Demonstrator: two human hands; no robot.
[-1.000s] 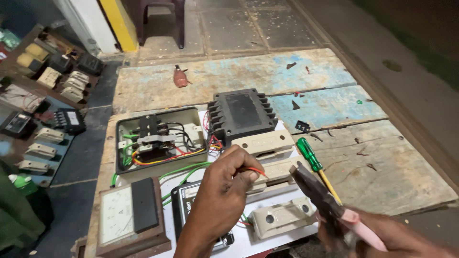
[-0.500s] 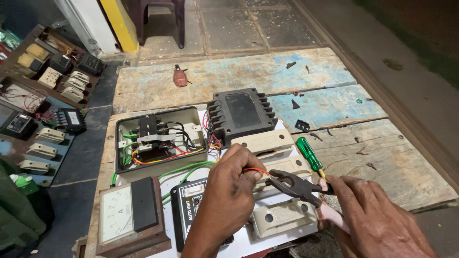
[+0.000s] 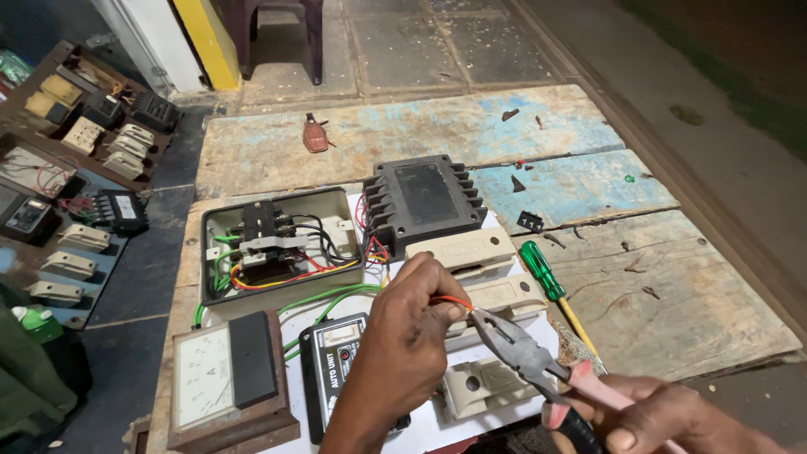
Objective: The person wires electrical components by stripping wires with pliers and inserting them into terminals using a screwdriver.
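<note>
Head view: the left hand (image 3: pixel 403 336) pinches a thin orange-red wire (image 3: pixel 450 300) between closed fingertips, just above the cream plastic switch blocks (image 3: pixel 479 269) on the white board lying on the worn wooden surface (image 3: pixel 672 286). The right hand (image 3: pixel 664 420) is wrapped shut around the pink handles of grey steel pliers (image 3: pixel 517 345), whose nose meets the wire's end. Judging by this, gripping or trimming the wire is in hand; the next move needs a steady squeeze. Only a short, bright, bent length of wire shows.
</note>
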